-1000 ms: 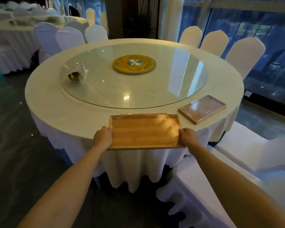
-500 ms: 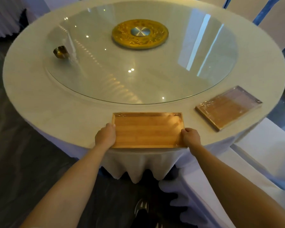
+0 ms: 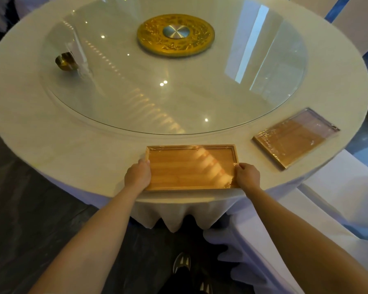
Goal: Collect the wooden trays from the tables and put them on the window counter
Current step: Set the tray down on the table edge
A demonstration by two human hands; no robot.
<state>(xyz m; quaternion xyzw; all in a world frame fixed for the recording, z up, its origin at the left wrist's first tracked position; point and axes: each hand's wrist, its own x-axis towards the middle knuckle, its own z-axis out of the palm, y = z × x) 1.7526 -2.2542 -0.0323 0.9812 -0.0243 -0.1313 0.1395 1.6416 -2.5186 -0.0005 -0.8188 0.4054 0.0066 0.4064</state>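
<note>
A rectangular wooden tray (image 3: 189,167) wrapped in clear film lies at the near edge of the round table (image 3: 51,145). My left hand (image 3: 137,175) grips its left short side and my right hand (image 3: 248,176) grips its right short side. The tray looks flat on the tablecloth. A second film-wrapped wooden tray (image 3: 295,136) lies at an angle on the table's right rim, apart from both hands.
A glass turntable (image 3: 179,92) with a gold centre disc (image 3: 175,35) covers the table's middle. A small brass holder (image 3: 65,61) stands on its left. White-covered chairs (image 3: 338,198) crowd the right side. My shoes (image 3: 182,262) show below on the dark floor.
The view has tilted down and moved closer to the table. Both hands have stayed on the near tray's ends, and the tray sits slightly further onto the table.
</note>
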